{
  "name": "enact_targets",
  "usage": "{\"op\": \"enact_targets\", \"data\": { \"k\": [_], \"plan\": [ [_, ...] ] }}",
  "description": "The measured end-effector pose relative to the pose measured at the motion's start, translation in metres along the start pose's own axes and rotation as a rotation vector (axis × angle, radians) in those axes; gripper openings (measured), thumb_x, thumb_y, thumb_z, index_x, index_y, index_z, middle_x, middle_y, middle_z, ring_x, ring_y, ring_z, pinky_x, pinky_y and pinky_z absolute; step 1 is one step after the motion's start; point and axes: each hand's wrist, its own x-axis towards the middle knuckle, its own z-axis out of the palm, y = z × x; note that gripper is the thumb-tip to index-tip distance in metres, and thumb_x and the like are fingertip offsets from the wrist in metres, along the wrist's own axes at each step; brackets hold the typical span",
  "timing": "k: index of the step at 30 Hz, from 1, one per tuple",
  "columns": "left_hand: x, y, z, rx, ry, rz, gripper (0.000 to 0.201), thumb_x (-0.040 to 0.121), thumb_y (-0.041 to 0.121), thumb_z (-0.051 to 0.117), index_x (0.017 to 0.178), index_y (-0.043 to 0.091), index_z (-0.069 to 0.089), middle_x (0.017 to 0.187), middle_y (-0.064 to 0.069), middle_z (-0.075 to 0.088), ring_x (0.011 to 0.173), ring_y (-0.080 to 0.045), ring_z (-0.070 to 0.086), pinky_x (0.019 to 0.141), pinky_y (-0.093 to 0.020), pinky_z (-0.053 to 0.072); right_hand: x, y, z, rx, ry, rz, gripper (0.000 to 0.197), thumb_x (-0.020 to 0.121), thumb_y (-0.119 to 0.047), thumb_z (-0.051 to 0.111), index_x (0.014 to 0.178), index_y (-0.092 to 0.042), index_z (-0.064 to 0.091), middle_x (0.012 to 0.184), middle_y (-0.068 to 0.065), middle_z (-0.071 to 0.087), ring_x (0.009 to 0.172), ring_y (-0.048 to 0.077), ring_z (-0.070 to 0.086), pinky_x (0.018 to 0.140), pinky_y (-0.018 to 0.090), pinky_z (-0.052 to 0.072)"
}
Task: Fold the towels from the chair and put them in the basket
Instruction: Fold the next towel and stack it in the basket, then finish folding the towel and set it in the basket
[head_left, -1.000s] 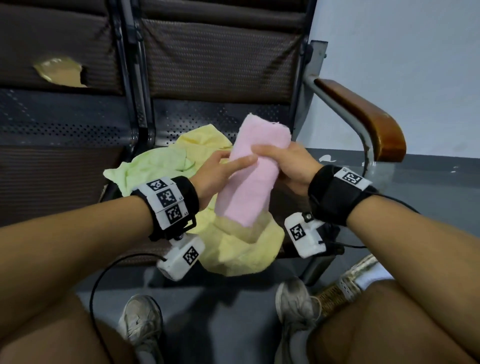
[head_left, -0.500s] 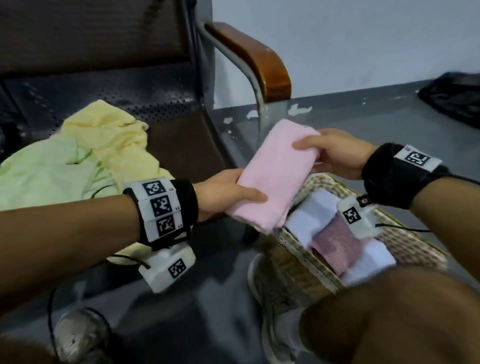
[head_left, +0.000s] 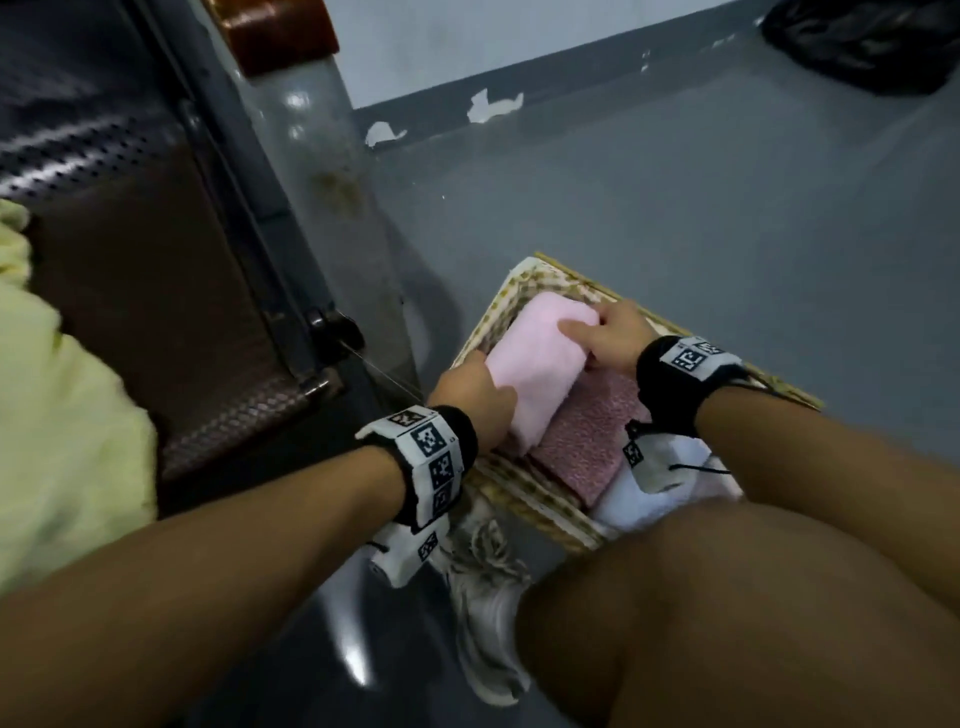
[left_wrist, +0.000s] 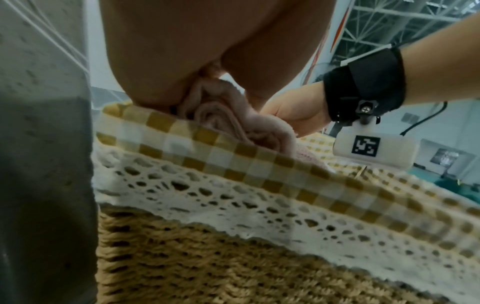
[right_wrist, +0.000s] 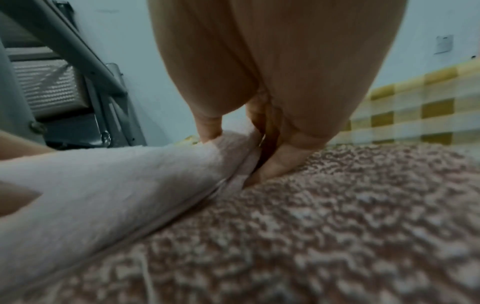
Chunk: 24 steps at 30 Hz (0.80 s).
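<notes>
A folded pale pink towel (head_left: 540, 358) lies in the far left part of the woven basket (head_left: 524, 499) on the floor. My left hand (head_left: 475, 397) grips its near end, thumb on top. My right hand (head_left: 605, 335) pinches its far end. In the left wrist view the pink towel's folded layers (left_wrist: 233, 123) sit just inside the basket's checked lining (left_wrist: 233, 164). The right wrist view shows my fingers (right_wrist: 210, 127) pinching the towel (right_wrist: 116, 185) over a speckled dusky pink towel (right_wrist: 337, 226). Unfolded yellow-green towels (head_left: 57, 415) lie on the chair at the left.
The basket also holds a speckled pink towel (head_left: 587, 441) and a white towel (head_left: 639, 499) nearer me. The chair's metal leg (head_left: 322, 208) and wooden armrest (head_left: 270, 31) stand just left of the basket. My knee (head_left: 727, 597) and shoe (head_left: 488, 597) are close by. A black bag (head_left: 872, 41) lies far right.
Both hands carried the folded pink towel from above the chair rightward and down into the basket. My view swung from the chair to the basket on the floor.
</notes>
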Motion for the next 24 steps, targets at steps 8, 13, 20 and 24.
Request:
{"op": "enact_targets", "data": {
  "k": [8,13,20,24],
  "plan": [
    [0.002,0.006,-0.001,0.162,-0.048,-0.035,0.047,0.092,0.031,0.051,0.134,0.011,0.045,0.13,-0.015,0.057,0.114,-0.035,0.058,0.092,-0.04,0.051,0.003,-0.015,0.01,-0.293,-0.044,-0.045,0.046,0.091,-0.044,0.064,0.124,-0.013,0.063,0.126,0.011,0.065,0.111,0.03,0.06,0.084,0.031,0.043],
    [-0.019,0.014,-0.045,0.211,-0.082,0.061,0.044,0.088,0.036,0.056,0.125,0.013,0.056,0.122,-0.011,0.063,0.106,-0.032,0.06,0.086,-0.035,0.052,-0.021,-0.071,-0.011,-0.493,-0.083,-0.165,0.045,0.091,-0.037,0.064,0.127,-0.011,0.062,0.13,0.012,0.064,0.115,0.03,0.06,0.092,0.033,0.047],
    [-0.074,-0.006,-0.176,-0.026,0.028,0.208,0.014,0.09,0.027,0.062,0.101,0.023,0.071,0.103,0.0,0.073,0.099,-0.021,0.069,0.093,-0.037,0.054,-0.087,-0.206,-0.001,-0.599,-0.431,-0.404,0.029,0.094,-0.032,0.06,0.116,-0.017,0.072,0.1,0.002,0.073,0.093,0.02,0.068,0.095,0.033,0.052],
    [-0.11,-0.048,-0.255,-0.116,0.115,0.164,0.007,0.087,0.028,0.065,0.089,0.025,0.07,0.087,0.0,0.076,0.083,-0.018,0.073,0.086,-0.045,0.058,-0.118,-0.29,0.05,-0.511,-0.54,-0.555,0.018,0.094,-0.025,0.059,0.098,-0.015,0.074,0.078,-0.005,0.071,0.07,0.01,0.064,0.074,0.024,0.05]
  ]
}}
